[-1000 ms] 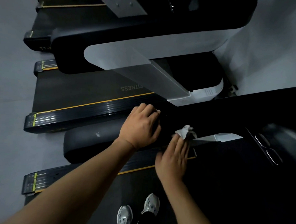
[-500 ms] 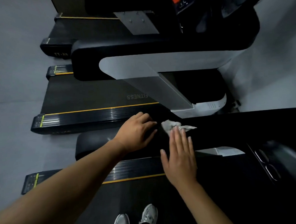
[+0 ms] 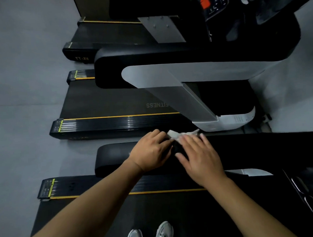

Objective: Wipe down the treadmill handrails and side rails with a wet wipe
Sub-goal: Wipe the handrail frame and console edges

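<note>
Nearest: two grey mesh shoes [image 3: 150,233] on the dark matte belt [image 3: 111,215]. Beyond them runs the ribbed, glossy side rail [image 3: 101,186], edged with a yellow line. Above it is the black handrail [image 3: 114,155], smooth, matte and round-ended. The left hand [image 3: 151,152] grips it, fingers curled over its far edge. The right hand [image 3: 199,152] lies flat just beside, fingers straight, their tips pressing the wet wipe [image 3: 177,134], a white crumpled wad at the handrail's far edge. Farther off stands the neighbouring treadmill [image 3: 107,104] with its flat grey upright [image 3: 183,98]. Against half a second ago, the right hand sits farther across the handrail and closer to the left.
</note>
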A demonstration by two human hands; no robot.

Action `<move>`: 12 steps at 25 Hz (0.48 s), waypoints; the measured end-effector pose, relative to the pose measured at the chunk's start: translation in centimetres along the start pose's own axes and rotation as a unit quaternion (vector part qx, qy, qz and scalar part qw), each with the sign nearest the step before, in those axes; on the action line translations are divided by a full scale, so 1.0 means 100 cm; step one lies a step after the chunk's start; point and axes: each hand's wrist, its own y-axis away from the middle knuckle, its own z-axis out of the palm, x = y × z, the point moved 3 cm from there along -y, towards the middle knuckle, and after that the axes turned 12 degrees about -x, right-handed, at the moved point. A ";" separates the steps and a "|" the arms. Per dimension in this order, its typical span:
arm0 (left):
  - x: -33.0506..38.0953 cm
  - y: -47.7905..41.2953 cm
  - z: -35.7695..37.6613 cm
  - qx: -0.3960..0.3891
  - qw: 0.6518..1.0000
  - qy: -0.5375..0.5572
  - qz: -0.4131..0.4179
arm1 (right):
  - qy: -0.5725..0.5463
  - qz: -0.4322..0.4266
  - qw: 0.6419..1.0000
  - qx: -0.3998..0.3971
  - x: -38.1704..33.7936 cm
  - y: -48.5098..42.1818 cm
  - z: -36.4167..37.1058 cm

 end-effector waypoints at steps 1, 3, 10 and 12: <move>0.000 0.001 0.000 -0.003 1.000 0.001 -0.003 | -0.012 0.013 1.000 0.003 0.014 -0.003 -0.006; -0.001 0.002 -0.002 -0.005 1.000 -0.005 -0.007 | -0.034 0.036 0.999 -0.006 0.020 -0.014 -0.015; -0.003 0.004 0.000 -0.001 1.000 0.010 -0.027 | -0.036 0.021 0.986 -0.164 0.026 -0.054 -0.028; -0.004 0.003 0.000 -0.001 0.999 0.008 -0.033 | -0.016 0.035 0.986 -0.162 0.024 -0.053 -0.026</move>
